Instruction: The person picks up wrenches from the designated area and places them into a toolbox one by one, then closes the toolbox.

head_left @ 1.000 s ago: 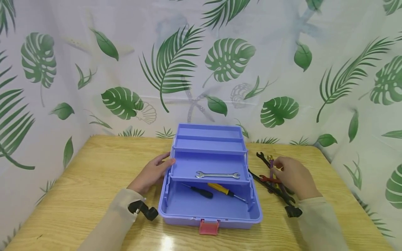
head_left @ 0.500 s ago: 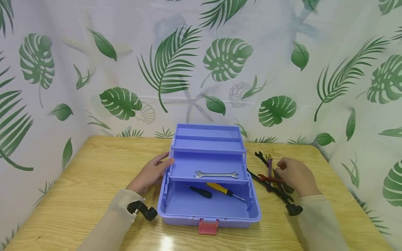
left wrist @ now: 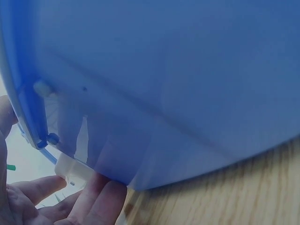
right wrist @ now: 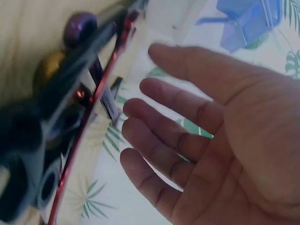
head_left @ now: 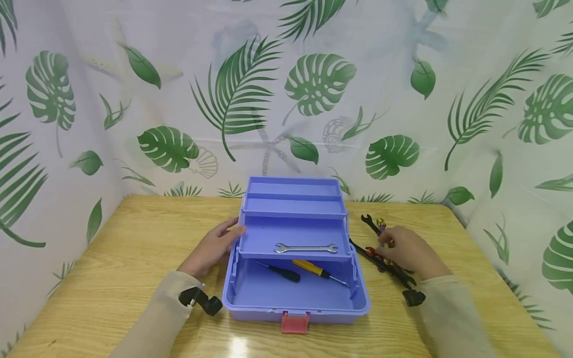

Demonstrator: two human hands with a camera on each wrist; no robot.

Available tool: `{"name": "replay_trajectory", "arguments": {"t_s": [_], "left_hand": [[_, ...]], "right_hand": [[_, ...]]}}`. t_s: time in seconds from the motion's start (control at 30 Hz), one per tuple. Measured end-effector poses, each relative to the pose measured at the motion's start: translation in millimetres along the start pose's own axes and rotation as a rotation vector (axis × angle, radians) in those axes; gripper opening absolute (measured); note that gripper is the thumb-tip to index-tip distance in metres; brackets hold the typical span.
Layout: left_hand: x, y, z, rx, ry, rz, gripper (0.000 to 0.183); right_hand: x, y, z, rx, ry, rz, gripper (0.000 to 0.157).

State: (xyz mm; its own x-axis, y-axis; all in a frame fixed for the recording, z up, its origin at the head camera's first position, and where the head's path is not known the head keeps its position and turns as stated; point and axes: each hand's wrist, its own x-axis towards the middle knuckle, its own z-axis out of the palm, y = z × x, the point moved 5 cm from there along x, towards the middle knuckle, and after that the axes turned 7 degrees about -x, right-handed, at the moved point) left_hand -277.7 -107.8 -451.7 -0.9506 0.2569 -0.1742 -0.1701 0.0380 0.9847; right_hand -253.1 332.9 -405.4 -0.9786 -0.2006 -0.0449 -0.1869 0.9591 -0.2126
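Note:
A blue-purple toolbox [head_left: 241,315] stands open with its trays raised. My left hand [head_left: 212,248] grips its left side, thumb over the tray edge; in the left wrist view its fingers [left wrist: 107,199] lie along the outer wall. To the right of the box, my right hand [head_left: 409,251] hovers at a pile of wrenches, fingers loosely bent and apart in the right wrist view. That pile has a black wrench [head_left: 368,220], a gold-ended purple wrench [head_left: 381,223] and a red wrench [right wrist: 93,96]. Nothing shows within the right hand's grasp.
In the lower tray lies a silver double-ended wrench [head_left: 306,248]. Below it, the box floor holds a black screwdriver [head_left: 286,273] and a yellow-handled screwdriver [head_left: 309,267]. A pink latch [head_left: 294,324] hangs at the front. Behind the wooden table [head_left: 156,223] hangs a leaf-print cloth [head_left: 250,149].
My right hand drew slightly back from the wrenches, then moved left over them again, covering part of the red and purple ones. The left hand stays on the toolbox.

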Motion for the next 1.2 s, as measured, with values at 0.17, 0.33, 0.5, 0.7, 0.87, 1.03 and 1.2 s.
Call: {"name": "replay_trajectory", "arguments": {"t_s": [0.17,0.33,0.5,0.7,0.87,1.03,1.2], "left_hand": [[0.5,-1.1,-0.7,-0.006,-0.002,0.003,0.076],[0.6,-0.8,-0.5,0.0,0.0,0.007,0.075],[0.5,-0.6,0.2,0.005,0.004,0.007,0.074],[0.6,-0.6,0.1,0.008,0.008,0.011,0.074],[0.2,-1.2,-0.8,0.008,0.01,0.006,0.076],[0.0,-1.3,-0.6,-0.001,0.008,0.003,0.077],[-0.5,-1.2,-0.1,-0.001,0.009,0.002,0.076]], "right_hand": [[3.5,-8.5,10.6,-0.019,-0.044,-0.022,0.024],[4.1,-11.7,14.5,-0.06,-0.055,-0.012,0.018],[3.8,-8.7,16.3,-0.069,-0.058,0.031,0.012],[3.4,4.3,15.6,-0.032,-0.034,0.108,0.013],[3.8,13.5,14.4,-0.01,-0.015,0.143,0.019],[2.2,22.0,12.9,-0.019,0.031,0.162,0.018],[1.2,26.4,13.0,-0.021,0.035,0.155,0.017]]}}
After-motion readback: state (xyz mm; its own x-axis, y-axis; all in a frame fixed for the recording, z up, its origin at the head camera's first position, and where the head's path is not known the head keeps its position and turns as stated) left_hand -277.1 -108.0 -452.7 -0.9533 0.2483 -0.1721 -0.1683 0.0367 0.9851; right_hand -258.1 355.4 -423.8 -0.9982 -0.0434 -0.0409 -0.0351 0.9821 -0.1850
